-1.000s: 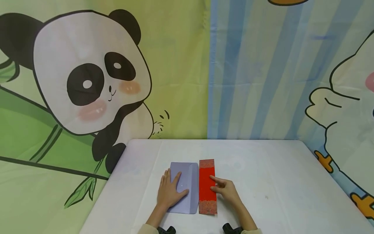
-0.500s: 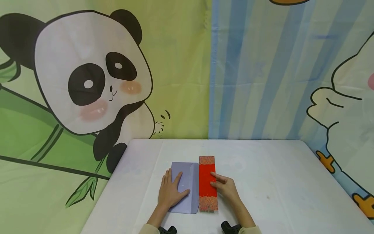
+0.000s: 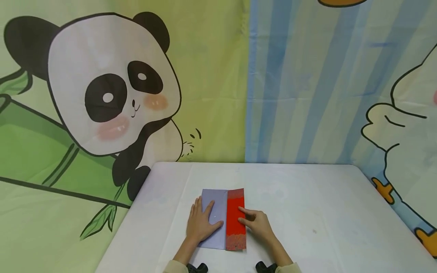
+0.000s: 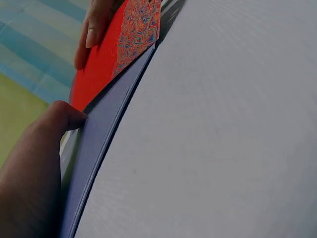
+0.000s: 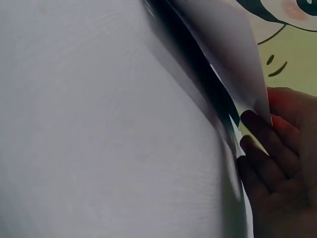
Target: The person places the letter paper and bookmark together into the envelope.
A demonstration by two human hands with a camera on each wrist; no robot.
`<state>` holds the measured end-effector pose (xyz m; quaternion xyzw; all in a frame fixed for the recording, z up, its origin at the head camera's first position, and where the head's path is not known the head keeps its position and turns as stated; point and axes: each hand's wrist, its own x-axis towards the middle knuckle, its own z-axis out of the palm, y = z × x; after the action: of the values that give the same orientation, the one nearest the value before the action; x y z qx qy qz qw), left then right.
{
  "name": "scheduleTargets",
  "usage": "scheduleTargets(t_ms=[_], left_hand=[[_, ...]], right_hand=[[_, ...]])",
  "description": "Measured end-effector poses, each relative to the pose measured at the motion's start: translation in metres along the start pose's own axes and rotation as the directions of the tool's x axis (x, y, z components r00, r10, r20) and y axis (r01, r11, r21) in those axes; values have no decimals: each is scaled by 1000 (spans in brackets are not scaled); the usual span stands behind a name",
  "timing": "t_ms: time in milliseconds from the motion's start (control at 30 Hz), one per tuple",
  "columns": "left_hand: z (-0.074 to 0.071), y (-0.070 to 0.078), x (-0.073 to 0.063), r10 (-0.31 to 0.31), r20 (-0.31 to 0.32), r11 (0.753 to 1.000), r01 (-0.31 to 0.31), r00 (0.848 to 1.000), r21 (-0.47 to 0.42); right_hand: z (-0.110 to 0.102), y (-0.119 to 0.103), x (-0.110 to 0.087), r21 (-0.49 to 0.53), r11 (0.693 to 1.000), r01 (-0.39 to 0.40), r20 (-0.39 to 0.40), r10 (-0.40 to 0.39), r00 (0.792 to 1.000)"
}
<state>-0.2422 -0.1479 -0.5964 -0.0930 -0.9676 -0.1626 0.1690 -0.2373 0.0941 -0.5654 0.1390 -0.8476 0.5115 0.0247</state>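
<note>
A flat lavender envelope lies on the table, and my left hand rests on it with fingers spread. In the left wrist view, the left thumb touches the envelope near the red edge. A red card with patterned bands at both ends overlaps the envelope's right side. My right hand pinches the card's right edge. In the right wrist view, the card's pale underside is raised off the table, with a dark gap below. How far the card reaches over or into the envelope is hidden.
White table surrounds both papers. Behind it hangs a printed backdrop with a panda on the left and blue stripes on the right. Black devices sit at both wrists.
The red card first slid a little away from me, then moved left and back, over the envelope's right flap. My right hand moved with it; the left stays on the envelope.
</note>
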Motion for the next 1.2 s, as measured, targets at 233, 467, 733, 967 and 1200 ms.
scheduleTargets(t_ms=[233,467,733,967,1200], left_hand=[[-1,1,1,-6,18,1000,6,1000,10],[-2,1,1,-9,28,1000,9,1000,22],[0,1,1,-11,28,1000,11,1000,27],[-1,1,2,-12,45,999,10,999,37],[0,1,2,-15,50,999,14,999,34]], right_hand=[[2,-1,2,-192,978,80,2,-81,997],[4,-2,4,-179,981,77,-28,-83,996],[8,2,4,-265,957,115,-11,-122,992],[10,1,1,-309,941,140,-39,-160,986],[13,4,0,-379,914,146,-47,-177,983]])
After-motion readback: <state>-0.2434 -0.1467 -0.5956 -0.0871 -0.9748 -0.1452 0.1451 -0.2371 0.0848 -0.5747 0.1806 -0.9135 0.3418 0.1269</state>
